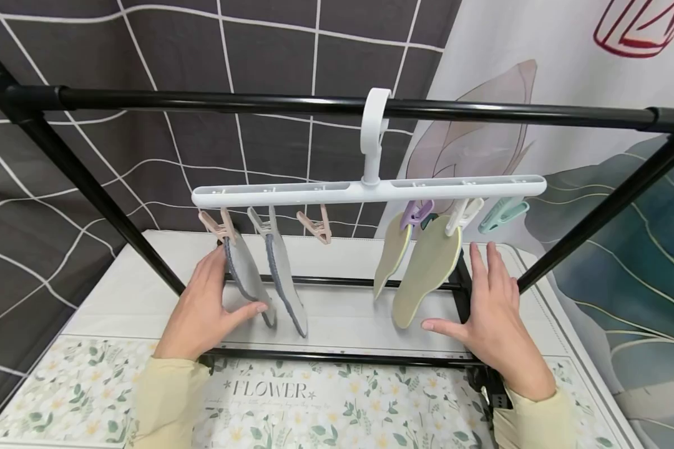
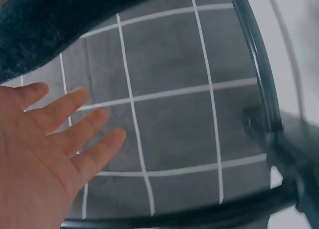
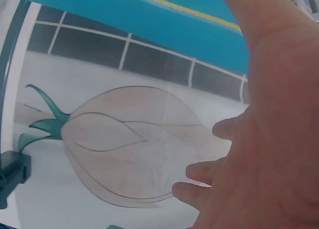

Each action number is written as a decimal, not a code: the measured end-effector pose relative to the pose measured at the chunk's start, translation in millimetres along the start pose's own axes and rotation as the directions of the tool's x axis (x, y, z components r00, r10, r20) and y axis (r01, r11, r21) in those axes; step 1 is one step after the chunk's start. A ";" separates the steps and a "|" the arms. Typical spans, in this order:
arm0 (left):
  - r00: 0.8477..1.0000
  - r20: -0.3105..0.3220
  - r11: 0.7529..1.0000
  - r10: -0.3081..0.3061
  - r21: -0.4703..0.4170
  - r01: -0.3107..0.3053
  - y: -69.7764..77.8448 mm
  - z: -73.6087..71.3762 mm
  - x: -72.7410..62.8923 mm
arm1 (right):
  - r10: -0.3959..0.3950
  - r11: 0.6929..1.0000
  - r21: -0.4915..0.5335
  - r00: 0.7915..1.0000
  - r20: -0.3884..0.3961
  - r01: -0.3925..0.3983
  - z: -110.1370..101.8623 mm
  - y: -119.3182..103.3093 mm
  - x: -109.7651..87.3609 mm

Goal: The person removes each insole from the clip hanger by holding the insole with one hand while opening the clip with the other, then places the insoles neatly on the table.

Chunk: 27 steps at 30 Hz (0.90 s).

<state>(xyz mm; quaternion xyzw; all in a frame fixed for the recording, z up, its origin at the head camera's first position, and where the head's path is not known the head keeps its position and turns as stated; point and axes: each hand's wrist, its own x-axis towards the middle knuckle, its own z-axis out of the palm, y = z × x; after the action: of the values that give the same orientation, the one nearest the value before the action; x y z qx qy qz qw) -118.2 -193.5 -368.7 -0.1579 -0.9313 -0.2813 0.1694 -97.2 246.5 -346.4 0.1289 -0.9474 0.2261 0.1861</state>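
Note:
A white clip hanger (image 1: 449, 187) hangs by its hook from a black rail (image 1: 230, 103). Two grey insoles with darker edges, the outer insole (image 1: 247, 274) and the inner insole (image 1: 285, 284), hang from pegs on its left half. Two yellow-green insoles, a rear insole (image 1: 392, 252) and a front insole (image 1: 429, 268), hang on the right half. My left hand (image 1: 202, 305) is beside the outer grey insole, thumb overlapping its lower part; the left wrist view shows its fingers spread. My right hand (image 1: 500, 324), fingers extended, stands right of the front yellow-green insole, thumb pointing toward it.
A bare pink peg (image 1: 316, 226) and a bare mint peg (image 1: 503, 214) hang from the hanger. The black frame's lower bar (image 1: 337, 357) crosses above a floral mat (image 1: 371, 405) on the white table. Behind hang a dark grid-patterned curtain (image 1: 269, 62) and a pale printed curtain (image 1: 483, 43).

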 end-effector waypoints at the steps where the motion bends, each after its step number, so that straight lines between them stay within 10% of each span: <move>1: 1.000 0.015 1.000 -0.011 -0.016 0.011 -0.2 -0.4 0.2 | -0.014 1.000 -0.001 1.000 -0.014 0.014 -0.6 -0.9 -0.4; 11: 0.998 0.067 0.986 -0.005 -0.165 0.016 -7.0 -2.4 2.5 | -0.096 0.995 -0.003 0.983 -0.156 0.097 -2.6 -13.3 -3.8; 27: 0.993 0.105 0.968 -0.052 -0.240 0.076 -5.2 -0.9 2.1 | -0.235 0.971 -0.064 0.875 -0.424 0.230 -2.2 -35.7 0.7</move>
<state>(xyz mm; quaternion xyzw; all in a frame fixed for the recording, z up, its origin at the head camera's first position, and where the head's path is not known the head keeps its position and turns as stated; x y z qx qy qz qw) -121.8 -197.7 -369.6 -0.1609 -0.9014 -0.3908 0.0939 -85.5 216.6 -330.8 0.1878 -0.8621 0.2196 0.4162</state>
